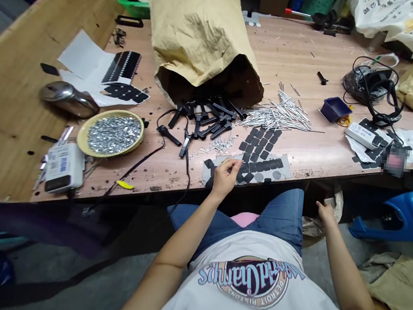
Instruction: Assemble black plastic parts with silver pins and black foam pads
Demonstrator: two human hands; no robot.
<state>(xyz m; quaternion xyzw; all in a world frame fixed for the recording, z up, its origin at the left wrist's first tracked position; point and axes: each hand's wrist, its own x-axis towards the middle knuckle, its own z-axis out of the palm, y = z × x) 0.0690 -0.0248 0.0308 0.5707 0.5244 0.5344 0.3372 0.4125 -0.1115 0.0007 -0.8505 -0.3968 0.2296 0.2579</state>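
My left hand (225, 178) is above the table's front edge, its fingertips pinched together. Whatever they hold, if anything, is too small to make out. Under and beside it lies a grey sheet (283, 167) bearing black square pads (273, 163); more loose pads (258, 143) are spread behind it. Small metal washers (219, 145) are scattered just past that hand. Below the table edge on the right, my right hand (326, 212) reaches down at an open bag (337, 204). Its fingers are mostly hidden.
A large paper bag (198, 29) spills black plastic handles (214, 121) beside a heap of metal pins (282, 111). At left stand a yellow bowl (139, 140) of metal pieces and a metal cup (69, 98). A blue stool (408, 213) stands at right.
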